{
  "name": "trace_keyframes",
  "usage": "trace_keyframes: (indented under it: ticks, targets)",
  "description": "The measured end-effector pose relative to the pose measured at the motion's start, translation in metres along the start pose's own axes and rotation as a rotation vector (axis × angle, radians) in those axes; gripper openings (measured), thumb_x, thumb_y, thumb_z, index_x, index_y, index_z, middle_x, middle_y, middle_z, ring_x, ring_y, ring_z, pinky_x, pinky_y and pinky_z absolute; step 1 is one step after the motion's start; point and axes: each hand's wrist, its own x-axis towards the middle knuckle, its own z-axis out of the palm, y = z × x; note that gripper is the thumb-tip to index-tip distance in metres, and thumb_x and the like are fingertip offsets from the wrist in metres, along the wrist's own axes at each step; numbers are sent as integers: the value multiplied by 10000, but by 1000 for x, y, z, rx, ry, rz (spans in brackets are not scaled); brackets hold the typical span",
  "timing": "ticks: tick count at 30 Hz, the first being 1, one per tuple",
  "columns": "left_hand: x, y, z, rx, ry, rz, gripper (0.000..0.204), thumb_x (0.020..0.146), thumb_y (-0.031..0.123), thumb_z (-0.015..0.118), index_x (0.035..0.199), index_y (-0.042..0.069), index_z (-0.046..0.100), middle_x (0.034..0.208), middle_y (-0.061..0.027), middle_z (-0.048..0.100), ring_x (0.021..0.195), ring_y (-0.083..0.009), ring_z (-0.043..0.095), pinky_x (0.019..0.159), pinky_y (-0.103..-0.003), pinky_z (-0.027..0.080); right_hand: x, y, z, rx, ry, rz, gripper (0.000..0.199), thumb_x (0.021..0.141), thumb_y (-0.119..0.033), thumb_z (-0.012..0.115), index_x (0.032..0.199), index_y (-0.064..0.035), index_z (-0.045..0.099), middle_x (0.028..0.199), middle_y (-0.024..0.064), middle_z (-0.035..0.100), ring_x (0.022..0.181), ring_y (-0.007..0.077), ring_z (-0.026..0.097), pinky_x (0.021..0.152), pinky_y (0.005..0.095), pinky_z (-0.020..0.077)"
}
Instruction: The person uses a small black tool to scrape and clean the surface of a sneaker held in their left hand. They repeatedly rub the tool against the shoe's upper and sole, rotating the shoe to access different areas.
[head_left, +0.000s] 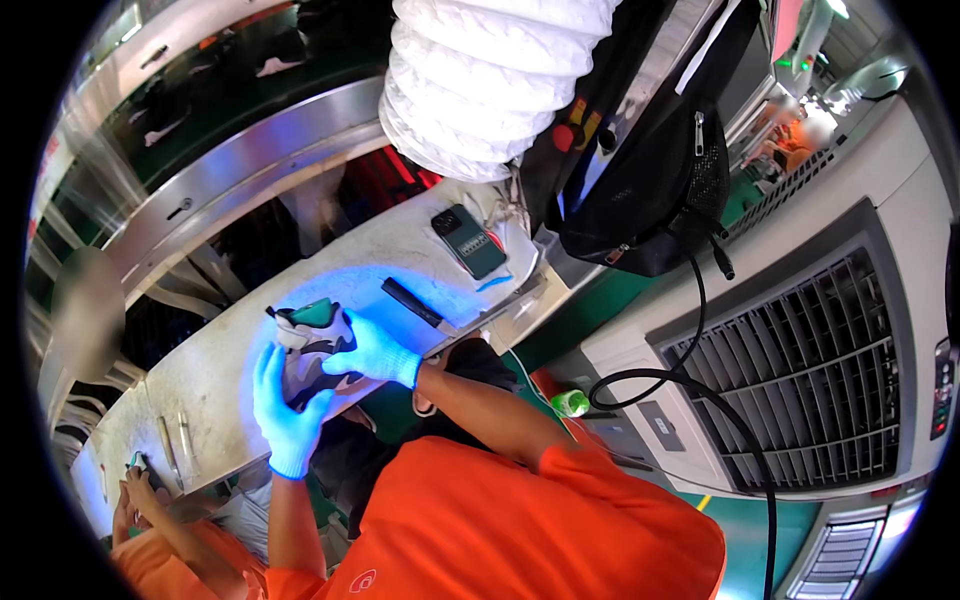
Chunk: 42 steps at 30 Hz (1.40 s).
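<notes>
A grey and white sneaker with camouflage-like dark patches and a green lining is tilted over the white worktable, its opening toward the far side. My left hand, in a pale glove lit blue, cups the sneaker's near left side, fingers stretched along it and thumb apart on the other side. From the right, my gloved right hand grips the sneaker's side, its thumb pointing left across the upper. My hands cover the sneaker's lower part and sole. Just right of the sneaker lies a dark flat bar-shaped tool.
The worktable curves across the view. A dark phone lies at its right end, below a white duct hose. Two thin tools lie left, near a co-worker's hands. A black bag and air cooler stand right.
</notes>
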Motion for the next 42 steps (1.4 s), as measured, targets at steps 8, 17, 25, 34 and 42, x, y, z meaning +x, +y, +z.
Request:
trace_keyframes:
  ticks: [8,17,25,34,42]
  targets:
    - [45,109,-52,-755,-158,168,388,825,338,937,931,15,750,1024,-144,779,1001,-301,742,968,-457,573,-2,0,2,-16,-3,77,801,822,-298,952,1472,10,600,1320,151,757,1190,262,717,1071,422,560]
    - [100,162,-61,-624,-182,741,323,886,297,845,888,12,693,970,-127,722,952,-284,690,911,-437,558,-1,-4,4,3,12,68,787,817,-301,955,1453,12,613,1310,150,764,1176,265,725,1063,414,563]
    - [106,172,-48,-645,-185,816,281,933,265,781,869,12,676,937,-113,688,913,-264,662,888,-417,546,-1,1,0,-19,31,63,763,814,-323,960,1422,5,636,1272,144,773,1148,258,735,1044,413,568]
    - [102,175,-51,-638,-150,837,262,986,229,708,848,13,657,900,-96,650,869,-243,631,861,-394,532,-2,1,2,58,-2,71,751,827,-259,942,1447,7,613,1303,130,768,1183,249,722,1074,410,557]
    - [86,146,-85,-636,142,757,274,1032,197,644,829,14,639,867,-81,616,829,-224,603,837,-374,520,9,4,7,61,-36,26,726,824,-223,959,1423,22,628,1239,99,756,1098,217,713,994,396,581]
